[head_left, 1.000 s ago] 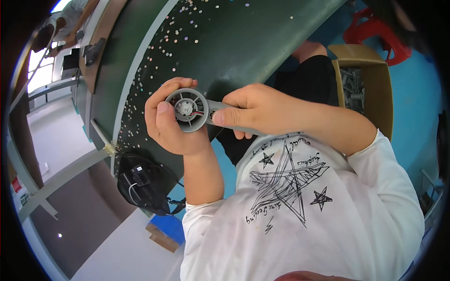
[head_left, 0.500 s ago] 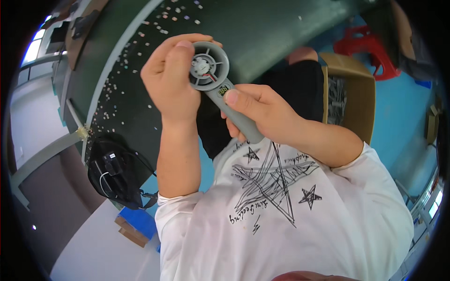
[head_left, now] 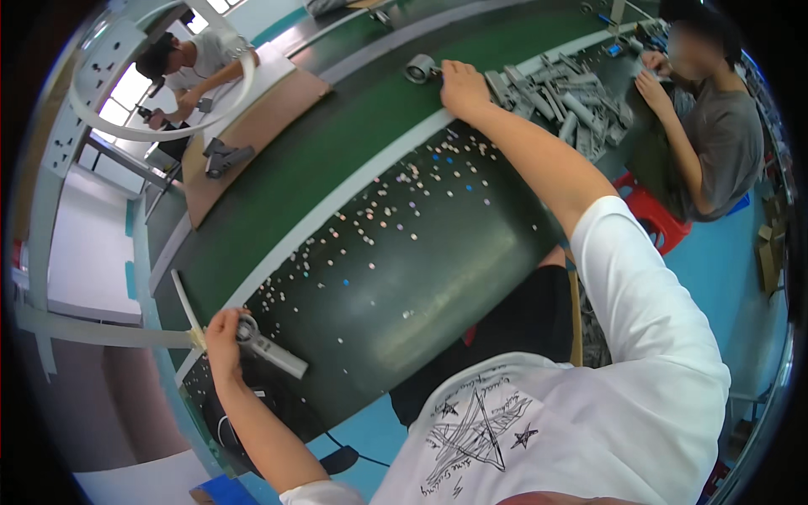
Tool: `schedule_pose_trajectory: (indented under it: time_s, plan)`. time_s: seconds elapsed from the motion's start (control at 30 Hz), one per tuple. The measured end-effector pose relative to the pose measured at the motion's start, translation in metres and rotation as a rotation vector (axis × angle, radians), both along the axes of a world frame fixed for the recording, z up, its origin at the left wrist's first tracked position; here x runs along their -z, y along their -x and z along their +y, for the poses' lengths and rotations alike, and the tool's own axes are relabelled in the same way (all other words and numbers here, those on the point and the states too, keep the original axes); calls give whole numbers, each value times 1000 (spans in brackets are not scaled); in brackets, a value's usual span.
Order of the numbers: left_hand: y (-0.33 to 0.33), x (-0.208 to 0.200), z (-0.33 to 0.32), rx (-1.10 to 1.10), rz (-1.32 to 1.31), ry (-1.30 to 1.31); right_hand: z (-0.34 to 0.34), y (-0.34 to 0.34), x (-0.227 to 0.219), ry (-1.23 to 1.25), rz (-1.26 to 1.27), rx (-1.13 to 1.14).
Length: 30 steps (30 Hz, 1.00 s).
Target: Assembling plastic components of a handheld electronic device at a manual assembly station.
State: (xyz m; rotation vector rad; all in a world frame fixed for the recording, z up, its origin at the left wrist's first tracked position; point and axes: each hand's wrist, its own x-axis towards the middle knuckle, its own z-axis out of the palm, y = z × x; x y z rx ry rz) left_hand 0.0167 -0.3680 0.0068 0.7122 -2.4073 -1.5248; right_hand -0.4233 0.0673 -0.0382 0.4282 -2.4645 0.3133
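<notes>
Left hand (head_left: 223, 343): fingers clasp rim of one grey fan (head_left: 280, 357) above table's left end, partly covering its head. Mid-table: pale specks (head_left: 370, 217), too many to count. Second fan (head_left: 418, 69): handle hidden at right hand (head_left: 465, 89); grasp, cannot tell. Rightward, grey parts (head_left: 574, 105) overlap, uncountable.

2 grey handheld fans (head_left: 278, 354) (head_left: 418, 69), well apart

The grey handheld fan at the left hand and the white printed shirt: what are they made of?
Grey handheld fan: probably smooth, satin plastic, judging by its evenly coloured, softly shining handle; painted metal is possible. White printed shirt: matte cloth, since it creases; the fibre is unclear.
</notes>
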Motion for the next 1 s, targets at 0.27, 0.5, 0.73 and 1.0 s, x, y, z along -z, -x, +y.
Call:
schedule_pose_trajectory:
  time_s: [0.27,0.5,0.73,1.0]
  plan:
    - [20,-40,178,-71,418,101,-23,-8,4,598,-494,-432]
    - [86,17,311,128,342,-1159,-1,-280,-38,1265,-1211,-826]
    - [61,20,313,194,233,-1121,74,-118,-46,362,-131,-190]
    - [28,18,303,197,252,-1356,103,-28,-27,-1,-190,235]
